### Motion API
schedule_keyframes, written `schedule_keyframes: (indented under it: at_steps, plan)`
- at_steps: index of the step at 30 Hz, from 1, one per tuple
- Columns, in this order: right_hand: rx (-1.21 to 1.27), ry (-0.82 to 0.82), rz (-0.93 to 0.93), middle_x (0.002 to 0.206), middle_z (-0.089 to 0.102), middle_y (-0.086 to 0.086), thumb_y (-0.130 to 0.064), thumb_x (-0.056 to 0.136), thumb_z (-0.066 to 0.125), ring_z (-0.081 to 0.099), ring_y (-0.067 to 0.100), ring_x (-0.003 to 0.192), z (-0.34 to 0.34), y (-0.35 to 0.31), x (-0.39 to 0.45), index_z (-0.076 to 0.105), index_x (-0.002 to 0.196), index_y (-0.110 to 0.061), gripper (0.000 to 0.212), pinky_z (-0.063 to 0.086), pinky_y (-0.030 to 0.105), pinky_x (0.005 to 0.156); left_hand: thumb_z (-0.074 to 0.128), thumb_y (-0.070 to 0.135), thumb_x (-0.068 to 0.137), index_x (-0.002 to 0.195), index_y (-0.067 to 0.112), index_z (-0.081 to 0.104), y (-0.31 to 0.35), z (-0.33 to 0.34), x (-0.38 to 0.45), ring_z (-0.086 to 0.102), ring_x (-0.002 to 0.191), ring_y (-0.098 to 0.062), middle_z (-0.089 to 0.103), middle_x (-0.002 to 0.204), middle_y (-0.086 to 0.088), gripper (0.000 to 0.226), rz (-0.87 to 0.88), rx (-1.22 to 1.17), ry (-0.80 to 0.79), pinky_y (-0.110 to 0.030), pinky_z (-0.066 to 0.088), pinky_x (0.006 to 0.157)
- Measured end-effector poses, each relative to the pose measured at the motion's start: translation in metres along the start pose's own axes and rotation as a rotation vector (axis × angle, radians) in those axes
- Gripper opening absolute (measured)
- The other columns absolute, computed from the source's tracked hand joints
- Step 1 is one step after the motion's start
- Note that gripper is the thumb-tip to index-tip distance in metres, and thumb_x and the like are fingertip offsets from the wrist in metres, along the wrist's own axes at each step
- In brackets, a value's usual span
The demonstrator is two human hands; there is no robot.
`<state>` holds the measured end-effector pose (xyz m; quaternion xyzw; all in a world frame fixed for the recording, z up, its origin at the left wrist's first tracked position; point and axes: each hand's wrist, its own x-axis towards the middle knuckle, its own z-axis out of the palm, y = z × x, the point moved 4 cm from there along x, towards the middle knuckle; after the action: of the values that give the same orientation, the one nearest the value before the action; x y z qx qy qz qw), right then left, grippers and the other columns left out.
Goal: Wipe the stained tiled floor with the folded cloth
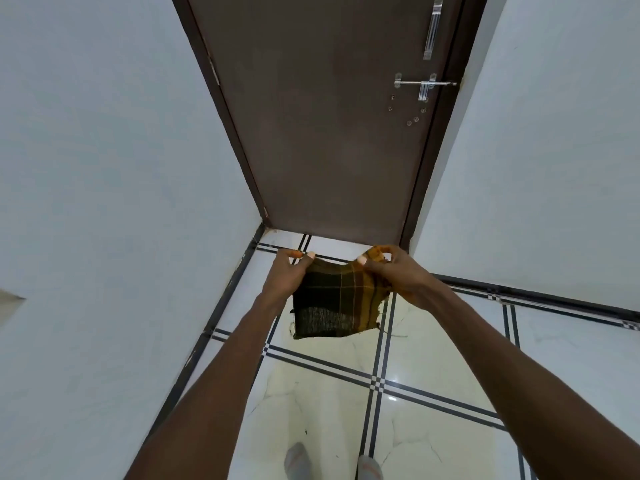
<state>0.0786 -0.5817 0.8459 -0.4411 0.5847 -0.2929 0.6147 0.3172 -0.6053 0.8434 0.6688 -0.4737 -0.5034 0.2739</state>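
Note:
A dark checked cloth (332, 303) with orange-brown stripes hangs folded in the air, well above the floor. My left hand (287, 275) pinches its upper left corner. My right hand (398, 271) grips the bunched upper right corner. Below lies the white tiled floor (433, 431) with black double border lines; faint yellowish marks and small dark specks show on the tiles under the cloth.
A closed brown door (329, 116) with a metal handle and a sliding bolt (424, 84) stands straight ahead. Pale walls close in on the left (104, 202) and right (554, 168). Two grey-socked feet (298, 459) stand at the bottom edge.

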Motion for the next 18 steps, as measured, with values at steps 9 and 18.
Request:
schedule_keyframes:
  at_steps: [9,18]
  plan:
    - [-0.290,-0.007,-0.170,0.114,0.065,-0.001,-0.016,0.076,0.091,0.062,0.022,0.113,-0.019,-0.014,-0.009,0.067,0.114,-0.022,0.045,0.060,0.035,0.091,0.088,0.023,0.079,0.129,0.023,0.066,0.012,0.001,-0.020,0.061,0.120,-0.016,0.067,0.127,-0.001,0.055,0.239,0.079,-0.254,-0.032,0.054,0.101]
    - [-0.662,0.279,-0.392,0.115,0.055,0.001,-0.025,0.088,0.082,0.054,0.018,0.111,-0.008,-0.020,-0.007,0.079,0.100,-0.012,0.018,0.043,0.019,0.082,0.077,0.018,0.091,0.124,0.012,0.073,0.015,0.010,-0.016,0.060,0.120,-0.022,0.068,0.123,-0.008,0.034,0.382,0.443,0.020,-0.028,0.047,0.101]
